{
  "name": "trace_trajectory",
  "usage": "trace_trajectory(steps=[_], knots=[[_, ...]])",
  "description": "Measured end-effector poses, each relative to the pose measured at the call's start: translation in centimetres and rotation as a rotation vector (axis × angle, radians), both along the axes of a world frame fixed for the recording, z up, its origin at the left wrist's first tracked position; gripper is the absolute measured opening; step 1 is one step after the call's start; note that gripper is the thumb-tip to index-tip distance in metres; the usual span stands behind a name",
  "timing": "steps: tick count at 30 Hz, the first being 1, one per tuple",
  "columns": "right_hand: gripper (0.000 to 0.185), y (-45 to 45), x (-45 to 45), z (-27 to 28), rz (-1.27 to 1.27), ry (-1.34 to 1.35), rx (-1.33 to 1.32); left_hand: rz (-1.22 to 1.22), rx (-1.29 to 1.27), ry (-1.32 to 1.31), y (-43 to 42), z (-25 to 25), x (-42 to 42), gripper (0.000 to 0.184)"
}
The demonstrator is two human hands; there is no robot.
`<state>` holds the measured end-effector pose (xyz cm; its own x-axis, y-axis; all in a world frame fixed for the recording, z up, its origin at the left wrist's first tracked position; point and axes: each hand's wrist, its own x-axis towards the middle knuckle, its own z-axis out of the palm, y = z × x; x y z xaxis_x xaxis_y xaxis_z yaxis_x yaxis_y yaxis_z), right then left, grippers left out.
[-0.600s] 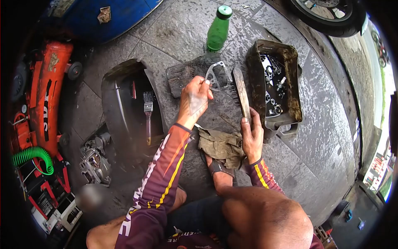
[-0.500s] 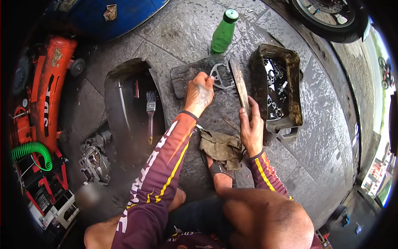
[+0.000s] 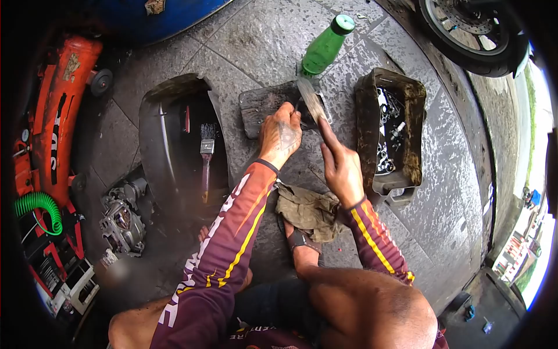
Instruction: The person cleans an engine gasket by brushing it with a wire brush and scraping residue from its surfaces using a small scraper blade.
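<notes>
My left hand [image 3: 280,136] is closed, pinching the edge of a flat gasket-like metal plate with cutouts. Fingers and the stick hide most of that plate. It sits at the right end of a dark worn wooden block [image 3: 256,113] on the floor. My right hand [image 3: 344,174] grips a flat, weathered, wood-looking stick [image 3: 312,100], its forefinger stretched along it. The stick slants up and left across the plate, slightly blurred; whether it touches cannot be seen. A crumpled brown rag [image 3: 308,210] lies below the hands, beside my foot.
A green bottle [image 3: 326,46] stands beyond the block. To the right is a grimy bin [image 3: 414,134] with small metal parts. A black tray [image 3: 154,139] at left holds a paintbrush [image 3: 207,154]. Further left are an engine part [image 3: 123,218] and a red jack [image 3: 61,116].
My right hand has moved up and left, swinging the stick from beside the plate to across it. My left hand keeps its pinch. The camera view has shifted a little.
</notes>
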<state>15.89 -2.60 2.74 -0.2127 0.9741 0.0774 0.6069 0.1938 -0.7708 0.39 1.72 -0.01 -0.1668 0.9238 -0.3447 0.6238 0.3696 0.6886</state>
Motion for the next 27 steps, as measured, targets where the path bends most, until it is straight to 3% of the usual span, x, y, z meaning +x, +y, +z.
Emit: trace_trajectory(steps=[4,9,10,14,17,23,27], knots=[[0.051,5.1,-1.8,0.1,0.113,-0.136,-0.023,-0.030,0.027,0.014,0.2,-0.2,0.1,0.021],[0.058,-1.1,2.0,4.9,0.100,-0.079,-0.018,0.002,0.020,-0.019,0.1,-0.7,-0.2,0.025],[0.059,-2.0,2.0,4.9,0.095,-0.123,-0.161,0.019,0.034,-0.033,0.0,-0.7,-0.2,0.024],[0.055,2.7,-0.5,0.0,0.062,-0.113,-0.018,0.034,-0.003,-0.081,0.5,-0.6,-0.1,0.019],[0.057,3.6,-0.7,0.9,0.112,-0.187,-0.041,0.019,-0.027,-0.067,0.7,-0.4,-0.3,0.019],[0.062,-3.0,2.3,1.4,0.078,-0.090,-0.044,0.054,0.053,-0.070,0.0,-1.4,0.0,0.025],[0.054,3.5,-1.8,-1.2,0.068,-0.100,0.015,0.051,0.044,-0.098,0.7,-1.7,-0.2,0.021]])
